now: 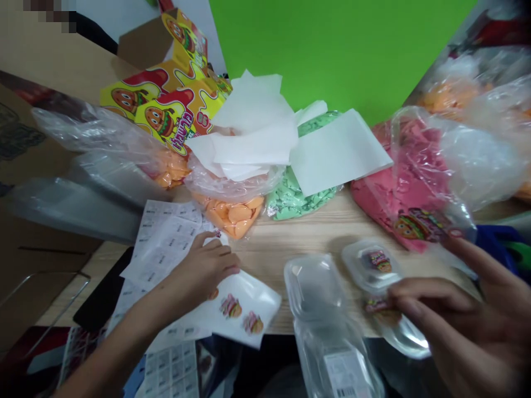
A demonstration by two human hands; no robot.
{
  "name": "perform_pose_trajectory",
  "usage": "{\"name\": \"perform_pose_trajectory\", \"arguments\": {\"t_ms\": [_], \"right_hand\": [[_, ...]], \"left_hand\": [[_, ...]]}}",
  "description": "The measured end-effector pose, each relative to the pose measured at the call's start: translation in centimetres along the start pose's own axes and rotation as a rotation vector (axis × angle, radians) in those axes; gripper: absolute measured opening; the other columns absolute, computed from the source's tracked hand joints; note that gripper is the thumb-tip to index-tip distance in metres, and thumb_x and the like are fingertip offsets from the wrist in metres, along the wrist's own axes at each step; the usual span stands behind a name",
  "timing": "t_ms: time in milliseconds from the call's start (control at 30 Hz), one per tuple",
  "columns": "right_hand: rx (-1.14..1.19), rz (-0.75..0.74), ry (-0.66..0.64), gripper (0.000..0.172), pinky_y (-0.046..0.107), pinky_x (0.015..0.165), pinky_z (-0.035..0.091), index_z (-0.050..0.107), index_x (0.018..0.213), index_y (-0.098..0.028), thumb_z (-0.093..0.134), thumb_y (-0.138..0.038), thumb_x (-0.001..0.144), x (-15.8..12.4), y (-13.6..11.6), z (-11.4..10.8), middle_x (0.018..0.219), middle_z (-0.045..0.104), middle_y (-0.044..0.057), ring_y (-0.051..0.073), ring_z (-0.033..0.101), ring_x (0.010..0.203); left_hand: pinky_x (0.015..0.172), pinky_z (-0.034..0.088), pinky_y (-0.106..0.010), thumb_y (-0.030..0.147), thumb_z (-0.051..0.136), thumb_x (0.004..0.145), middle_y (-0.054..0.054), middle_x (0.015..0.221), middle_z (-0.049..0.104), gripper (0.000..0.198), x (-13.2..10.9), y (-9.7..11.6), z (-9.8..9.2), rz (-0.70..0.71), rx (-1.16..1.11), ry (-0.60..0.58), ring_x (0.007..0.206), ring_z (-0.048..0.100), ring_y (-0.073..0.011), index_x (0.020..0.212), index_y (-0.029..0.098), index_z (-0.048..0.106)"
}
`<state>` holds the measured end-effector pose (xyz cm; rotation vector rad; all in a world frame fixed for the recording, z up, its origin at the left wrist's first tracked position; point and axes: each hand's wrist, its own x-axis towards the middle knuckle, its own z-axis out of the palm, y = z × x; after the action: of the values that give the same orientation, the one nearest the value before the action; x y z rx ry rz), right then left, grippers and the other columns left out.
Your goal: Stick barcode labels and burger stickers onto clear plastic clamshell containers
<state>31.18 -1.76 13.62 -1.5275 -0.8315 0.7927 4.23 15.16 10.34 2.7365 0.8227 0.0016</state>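
Your left hand [203, 273] lies well left of the small clear plastic tub [371, 265], on a white sticker sheet [257, 309] printed with burger labels. Its fingers [215, 254] curl down on the sheet, but whether they pinch anything is hard to tell. Your right hand [464, 315] is just right of that tub, its fingers [427, 296] stretched over a labelled clear tub [404, 337] directly below it, with the grip unclear. A clear blister tray [319, 293] sits left of the tub. Behind it lie bags of orange granules [232, 215], green granules [290, 199] and pink granules [409, 188], beneath white paper sheets [253, 127]. Farther back-left stands a yellow burger-print box [166, 94]
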Motion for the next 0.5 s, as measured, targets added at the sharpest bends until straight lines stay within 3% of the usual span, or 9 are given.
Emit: {"name": "perform_pose_trajectory", "arguments": {"t_ms": [100,167,267,333,400,500], "right_hand": [[0.116,0.086,0.080,0.059,0.021,0.066,0.058,0.044,0.129,-0.039,0.068,-0.019,0.078,1.3,1.0,0.5,0.074,0.069,-0.003,0.014,0.067,0.071],[0.148,0.084,0.078,0.064,0.022,0.067,0.058,0.042,0.130,-0.038,0.070,-0.020,0.075,1.5,1.7,1.2,0.076,0.068,-0.004,0.013,0.066,0.072],[0.143,0.117,0.036,0.068,0.023,0.066,0.058,0.037,0.132,-0.037,0.071,-0.019,0.075,1.1,2.4,2.4,0.079,0.065,-0.003,0.013,0.064,0.073],[0.125,0.129,-0.006,0.067,0.023,0.065,0.058,0.036,0.133,-0.037,0.069,-0.019,0.077,0.9,2.6,3.1,0.084,0.063,-0.002,0.012,0.063,0.072],[0.103,0.121,-0.030,0.065,0.022,0.066,0.058,0.038,0.132,-0.038,0.069,-0.019,0.077,0.9,2.5,3.8,0.088,0.060,-0.002,0.010,0.062,0.069],[0.075,0.123,-0.024,0.064,0.020,0.065,0.057,0.039,0.131,-0.038,0.068,-0.019,0.078,1.2,2.5,4.6,0.089,0.057,-0.002,0.008,0.062,0.067]], "left_hand": [[0.101,0.024,-0.056,0.007,0.052,0.082,-0.005,0.088,0.068,0.021,1.5,-2.3,3.8,-0.046,0.001,0.109,0.096,0.058,-0.0267,0.082,0.023,0.065],[0.103,0.019,-0.061,0.008,0.050,0.084,-0.010,0.102,0.065,0.022,2.1,-2.2,5.5,-0.087,-0.027,0.201,0.108,0.053,-0.0304,0.091,0.023,0.064],[0.104,0.023,-0.060,0.014,0.049,0.088,-0.011,0.120,0.056,0.028,1.7,0.5,6.3,-0.139,-0.110,0.327,0.117,0.047,-0.0302,0.113,0.026,0.053],[0.104,0.031,-0.052,0.021,0.048,0.091,-0.012,0.128,0.050,0.040,1.1,3.4,5.9,-0.164,-0.204,0.375,0.122,0.044,-0.0267,0.130,0.026,0.037],[0.107,0.030,-0.049,0.035,0.051,0.090,-0.014,0.139,0.040,0.059,0.8,6.2,5.5,-0.150,-0.399,0.347,0.130,0.036,-0.0267,0.140,0.024,0.021],[0.112,0.021,-0.052,0.048,0.059,0.083,-0.016,0.144,0.033,0.081,1.3,9.0,5.6,-0.093,-0.582,0.286,0.137,0.024,-0.0289,0.143,0.024,0.010]]}}
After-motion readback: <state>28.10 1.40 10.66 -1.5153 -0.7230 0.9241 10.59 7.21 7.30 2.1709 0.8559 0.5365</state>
